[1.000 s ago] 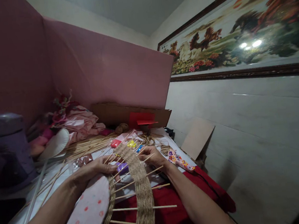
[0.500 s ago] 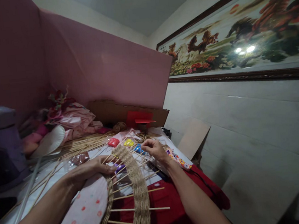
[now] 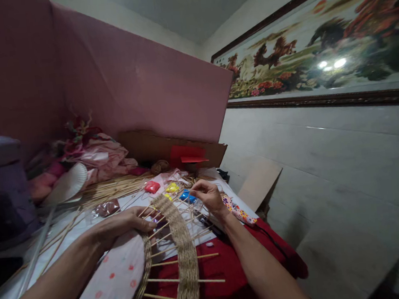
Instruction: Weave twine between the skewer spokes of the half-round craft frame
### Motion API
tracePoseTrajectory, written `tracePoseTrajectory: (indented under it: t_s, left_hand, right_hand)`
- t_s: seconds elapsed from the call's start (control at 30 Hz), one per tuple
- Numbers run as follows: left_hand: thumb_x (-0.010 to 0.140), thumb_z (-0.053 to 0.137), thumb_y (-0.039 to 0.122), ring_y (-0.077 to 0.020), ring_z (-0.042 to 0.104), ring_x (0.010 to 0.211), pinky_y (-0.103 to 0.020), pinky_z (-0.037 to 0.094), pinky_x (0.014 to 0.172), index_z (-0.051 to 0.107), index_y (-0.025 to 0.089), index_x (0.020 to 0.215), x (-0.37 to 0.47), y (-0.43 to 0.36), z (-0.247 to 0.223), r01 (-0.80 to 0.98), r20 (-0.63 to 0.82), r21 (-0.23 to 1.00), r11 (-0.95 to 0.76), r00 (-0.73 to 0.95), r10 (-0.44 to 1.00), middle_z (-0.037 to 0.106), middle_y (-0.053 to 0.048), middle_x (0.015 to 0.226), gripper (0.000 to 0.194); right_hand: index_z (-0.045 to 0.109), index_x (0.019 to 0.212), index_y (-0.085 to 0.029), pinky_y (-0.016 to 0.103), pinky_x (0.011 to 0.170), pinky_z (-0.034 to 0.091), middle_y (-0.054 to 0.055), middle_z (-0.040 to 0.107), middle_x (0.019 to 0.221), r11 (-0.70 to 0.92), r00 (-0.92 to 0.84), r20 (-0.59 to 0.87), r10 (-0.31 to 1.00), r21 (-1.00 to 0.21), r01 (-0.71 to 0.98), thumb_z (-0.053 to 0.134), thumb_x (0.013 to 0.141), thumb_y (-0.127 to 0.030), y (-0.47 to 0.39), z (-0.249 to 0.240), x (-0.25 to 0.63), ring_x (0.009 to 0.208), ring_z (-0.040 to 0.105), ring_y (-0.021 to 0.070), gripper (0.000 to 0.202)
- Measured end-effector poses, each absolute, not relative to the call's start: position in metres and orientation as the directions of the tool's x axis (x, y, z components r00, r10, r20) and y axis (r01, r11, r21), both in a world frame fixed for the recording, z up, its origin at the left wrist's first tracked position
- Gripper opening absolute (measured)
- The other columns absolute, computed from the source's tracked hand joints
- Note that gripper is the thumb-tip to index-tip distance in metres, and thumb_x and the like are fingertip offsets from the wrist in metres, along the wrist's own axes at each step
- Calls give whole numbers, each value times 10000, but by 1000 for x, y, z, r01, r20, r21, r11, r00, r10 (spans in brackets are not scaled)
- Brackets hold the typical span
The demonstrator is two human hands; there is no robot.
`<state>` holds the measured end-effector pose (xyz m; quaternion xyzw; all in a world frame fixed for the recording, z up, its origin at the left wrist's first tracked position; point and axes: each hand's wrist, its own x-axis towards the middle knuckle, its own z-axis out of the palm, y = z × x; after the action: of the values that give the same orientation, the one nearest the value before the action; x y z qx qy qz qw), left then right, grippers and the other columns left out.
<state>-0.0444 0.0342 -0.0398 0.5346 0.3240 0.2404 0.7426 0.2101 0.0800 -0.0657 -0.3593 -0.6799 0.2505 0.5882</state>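
Observation:
A round woven piece (image 3: 184,246) fills the lower middle, with a band of twisted tan cord crossing thin wooden sticks that fan outward. Its centre is a pale fabric disc (image 3: 103,285) with red and bluish dots, edged by a cord rim. My left hand (image 3: 137,220) is closed on the piece near the top of that rim, thumb on top and fingers partly hidden beneath. Beyond the outer stick ends, my right hand (image 3: 208,198) is pinched, thumb against forefinger. Whatever lies between those fingertips is too fine to make out.
Red (image 3: 151,187), yellow (image 3: 171,187) and blue packets (image 3: 187,196) lie on the white table behind the work. A brown packet (image 3: 107,207) sits left. Long thin sticks (image 3: 107,191) lie farther back. A purple container (image 3: 2,189) stands far left; red cloth (image 3: 277,250) hangs at right.
The view has shifted slightly. My right hand appears a little higher and farther right, still pinched. My left hand keeps its hold on the woven piece.

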Motion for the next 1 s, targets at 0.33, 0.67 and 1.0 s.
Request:
tracePoseTrajectory:
  t_s: [0.33,0.67,1.0]
  left_hand:
    - [619,733,117,-131,645,581,-200,512,581,699,131,936,-43,38,-47,-27,-193,953,301,712,675,719,-72,768,320]
    - [665,692,94,-124,630,553,-199,478,525,672,120,999,-37,29,-42,-82,-141,946,314,767,626,699,-71,728,335]
    - [670,694,104,-120,618,578,-206,476,557,665,104,1008,-34,28,-45,-69,-121,960,273,773,623,676,-67,746,338]
  right_hand:
    - [630,634,-160,230,566,349,-30,549,590,473,-150,450,880,-861,189,654,656,-262,81,-72,206,565,459,99,107]
    - [609,602,-141,214,515,278,-46,500,547,386,-267,351,898,-918,91,696,632,-307,76,-71,201,515,379,71,190]
    - [587,588,-152,222,529,301,-35,508,557,361,-295,327,898,-930,68,696,608,-317,73,-77,191,527,405,85,199]
